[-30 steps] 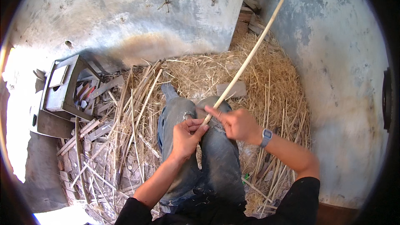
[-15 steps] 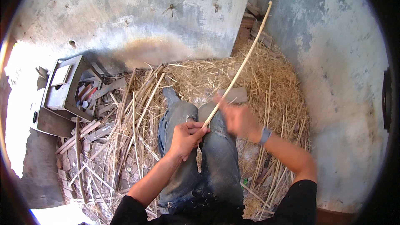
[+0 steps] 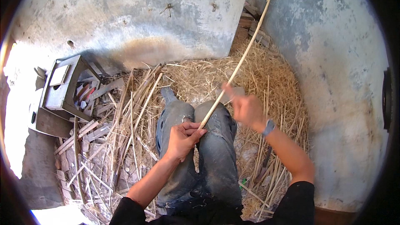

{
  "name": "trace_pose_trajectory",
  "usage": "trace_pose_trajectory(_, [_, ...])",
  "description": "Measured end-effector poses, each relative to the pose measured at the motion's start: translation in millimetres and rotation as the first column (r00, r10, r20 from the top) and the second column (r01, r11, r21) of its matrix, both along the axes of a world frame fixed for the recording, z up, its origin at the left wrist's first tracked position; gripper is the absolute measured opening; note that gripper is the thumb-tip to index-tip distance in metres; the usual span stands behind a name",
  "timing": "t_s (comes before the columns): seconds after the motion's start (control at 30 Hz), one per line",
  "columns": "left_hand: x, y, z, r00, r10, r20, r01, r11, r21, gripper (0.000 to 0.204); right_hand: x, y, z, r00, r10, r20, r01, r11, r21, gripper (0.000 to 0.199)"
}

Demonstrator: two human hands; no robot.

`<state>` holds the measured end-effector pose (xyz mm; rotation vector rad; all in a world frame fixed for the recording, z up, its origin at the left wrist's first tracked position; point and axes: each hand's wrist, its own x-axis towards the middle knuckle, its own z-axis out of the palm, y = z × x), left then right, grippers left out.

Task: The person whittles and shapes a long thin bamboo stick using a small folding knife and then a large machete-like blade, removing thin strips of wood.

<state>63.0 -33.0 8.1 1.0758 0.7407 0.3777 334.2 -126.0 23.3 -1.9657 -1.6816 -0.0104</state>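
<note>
A long pale stripped stick (image 3: 241, 61) slants up and away from my lap toward the far right. Its near end is pinched between the thumb and fingers of my left hand (image 3: 182, 139), which rests over my knees. My right hand (image 3: 248, 110), a band on its wrist, is beside the stick's lower half, its index finger stretched toward the stick. The other fingers are curled in, and motion blurs the fingertips. Whatever they may hold is hidden. A flat greyish shape (image 3: 237, 93) shows just past the right hand; whether it lies on the floor is unclear.
Straw and shavings (image 3: 275, 73) cover the floor ahead and to the right. Long sticks (image 3: 132, 114) lie piled left of my legs. Farther left is an overturned wooden stool-like frame (image 3: 66, 83) among scraps. Worn plaster walls (image 3: 333, 79) stand close ahead and on the right.
My right hand has shifted slightly to the right and down, away from the stick. My left hand keeps its pinch on the stick, and the whole view has shifted a little.
</note>
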Motion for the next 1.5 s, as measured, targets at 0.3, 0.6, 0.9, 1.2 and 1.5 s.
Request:
trace_pose_trajectory(0.3, [-1.5, -7.4, -11.5, 0.997, 0.068, 0.036, -0.07, 0.995, 0.069, 0.023, -52.5, -14.8, 8.6, 0.945, 0.326, 0.039, -0.321, 0.943, -0.089, 0.064])
trace_pose_trajectory(0.6, [-33.0, -19.0, 8.3, 0.985, 0.018, -0.17, 0.042, 0.939, 0.343, 0.023, 122.1, 28.3, 24.1, 0.944, -0.324, 0.057, 0.317, 0.943, 0.104, 0.049])
trace_pose_trajectory(0.9, [-52.7, -15.1, 10.0, 0.971, 0.014, -0.238, 0.036, 0.978, 0.205, 0.017, 27.7, 10.3, -17.7, 0.977, 0.047, -0.207, -0.062, 0.996, -0.066, 0.051])
trace_pose_trajectory(1.2, [-49.2, -20.6, -8.8, 0.993, 0.039, -0.107, -0.021, 0.986, 0.163, 0.019, -67.5, -38.7, 12.5, 0.831, 0.465, -0.304, -0.514, 0.852, -0.103, 0.062])
trace_pose_trajectory(1.5, [-62.7, -29.4, 3.9, 0.977, 0.077, -0.198, 0.008, 0.918, 0.396, 0.02, -32.9, -7.8, 20.2, 0.92, -0.068, -0.386, 0.161, 0.963, 0.214, 0.091])
